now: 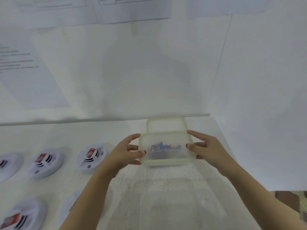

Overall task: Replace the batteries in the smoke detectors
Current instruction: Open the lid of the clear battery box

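A clear plastic box with a green-rimmed lid (166,138) is held a little above the white table, with blue batteries (164,146) showing through its wall. My left hand (126,153) grips its left side, fingers curled onto the lid and wall. My right hand (206,146) holds its right side the same way. Several white round smoke detectors lie at the left; the nearest one (91,156) has a red label on top.
A second clear box with a green rim (166,124) stands right behind the held one, against the back wall. A large clear tub (179,205) sits in front of me. Paper sheets (25,72) hang on the wall. The table's right edge (232,156) is close.
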Motion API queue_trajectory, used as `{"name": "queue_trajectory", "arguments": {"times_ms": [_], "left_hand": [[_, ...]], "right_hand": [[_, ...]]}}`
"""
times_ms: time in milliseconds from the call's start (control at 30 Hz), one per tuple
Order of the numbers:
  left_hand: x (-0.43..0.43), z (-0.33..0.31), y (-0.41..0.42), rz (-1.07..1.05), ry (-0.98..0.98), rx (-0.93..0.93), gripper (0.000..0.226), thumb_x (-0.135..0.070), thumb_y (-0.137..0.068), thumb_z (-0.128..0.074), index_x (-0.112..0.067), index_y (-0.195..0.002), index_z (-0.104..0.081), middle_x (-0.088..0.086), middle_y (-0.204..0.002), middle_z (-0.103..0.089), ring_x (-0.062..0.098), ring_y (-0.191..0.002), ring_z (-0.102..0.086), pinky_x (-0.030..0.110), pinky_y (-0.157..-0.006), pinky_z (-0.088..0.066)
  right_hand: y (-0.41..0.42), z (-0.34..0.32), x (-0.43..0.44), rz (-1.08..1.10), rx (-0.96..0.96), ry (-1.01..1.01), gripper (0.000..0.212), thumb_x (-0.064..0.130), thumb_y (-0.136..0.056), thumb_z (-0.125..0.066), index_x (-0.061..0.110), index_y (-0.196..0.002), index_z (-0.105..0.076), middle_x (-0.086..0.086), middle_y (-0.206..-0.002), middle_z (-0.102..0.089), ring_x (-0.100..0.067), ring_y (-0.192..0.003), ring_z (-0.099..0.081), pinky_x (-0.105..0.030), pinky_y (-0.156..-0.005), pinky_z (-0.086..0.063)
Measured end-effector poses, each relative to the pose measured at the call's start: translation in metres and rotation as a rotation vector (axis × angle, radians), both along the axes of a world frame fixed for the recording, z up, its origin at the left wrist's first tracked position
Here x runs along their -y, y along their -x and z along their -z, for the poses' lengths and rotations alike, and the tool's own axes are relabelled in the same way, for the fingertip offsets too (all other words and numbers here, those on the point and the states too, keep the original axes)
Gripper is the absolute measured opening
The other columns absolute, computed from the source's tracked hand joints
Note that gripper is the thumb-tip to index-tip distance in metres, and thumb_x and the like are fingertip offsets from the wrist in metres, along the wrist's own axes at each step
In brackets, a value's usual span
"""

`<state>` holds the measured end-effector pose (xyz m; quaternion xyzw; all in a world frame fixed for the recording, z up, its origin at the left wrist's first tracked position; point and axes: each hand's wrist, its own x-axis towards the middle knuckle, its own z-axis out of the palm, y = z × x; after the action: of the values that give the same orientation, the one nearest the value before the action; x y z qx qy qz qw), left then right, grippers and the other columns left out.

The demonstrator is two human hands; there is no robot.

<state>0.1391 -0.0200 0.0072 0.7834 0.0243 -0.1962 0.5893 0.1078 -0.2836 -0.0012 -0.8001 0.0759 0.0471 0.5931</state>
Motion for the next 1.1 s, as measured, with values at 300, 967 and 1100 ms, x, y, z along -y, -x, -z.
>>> {"name": "queue_trajectory", "arguments": {"times_ms": [300, 967, 1100], "left_hand": [[0.005, 0.009, 0.019, 0.020, 0.088, -0.001, 0.037, -0.009, -0.093, -0.058, -0.036, -0.119, -0.054, 0.012, -0.093, -0.065, 0.021, -0.077, -0.059, 0.029, -0.068, -0.049], [0.004, 0.011, 0.002, 0.233, -0.075, 0.290, 0.036, -0.020, -0.076, -0.068, -0.042, -0.104, -0.069, -0.020, -0.123, -0.061, 0.008, -0.120, -0.051, 0.033, -0.103, -0.041], [0.009, 0.017, 0.008, 0.193, -0.152, 0.374, 0.033, -0.016, -0.086, -0.064, -0.044, -0.103, -0.065, -0.006, -0.127, -0.054, 0.016, -0.120, -0.048, 0.036, -0.102, -0.041]], "right_hand": [[0.018, 0.003, 0.008, -0.025, -0.123, -0.284, 0.038, 0.005, -0.079, -0.071, 0.032, -0.104, -0.071, -0.022, -0.107, -0.066, -0.040, -0.095, -0.061, -0.049, -0.094, -0.048], [0.010, -0.047, 0.013, -0.235, -0.393, 0.174, 0.077, 0.020, -0.079, -0.075, 0.043, -0.140, -0.033, -0.015, -0.116, -0.058, -0.032, -0.069, -0.072, -0.030, -0.061, -0.058], [0.004, -0.050, 0.012, -0.261, -0.477, 0.302, 0.101, 0.022, -0.079, -0.076, 0.045, -0.146, -0.005, -0.023, -0.095, -0.068, -0.032, -0.065, -0.071, -0.034, -0.063, -0.059]]}}
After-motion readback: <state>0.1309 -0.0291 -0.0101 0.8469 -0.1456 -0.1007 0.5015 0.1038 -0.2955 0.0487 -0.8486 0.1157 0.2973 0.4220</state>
